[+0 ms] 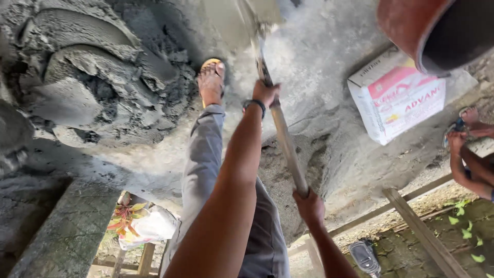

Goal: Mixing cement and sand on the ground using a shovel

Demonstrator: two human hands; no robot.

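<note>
Shovel: we see its long wooden handle running from lower right up toward the top centre, over the grey ground.
Blade: the shovel blade is cut off by the top edge, coated grey, hard to make out.
Left hand: fingers wrapped around the handle's upper part; a dark wristband sits on the wrist.
Right hand: fingers closed on the handle's lower end.
Foot: a sandalled foot stands beside the wet cement mix.
Further out: a cement bag lies at right; an orange mixer drum is cropped; another person's limbs are partly visible.
</note>
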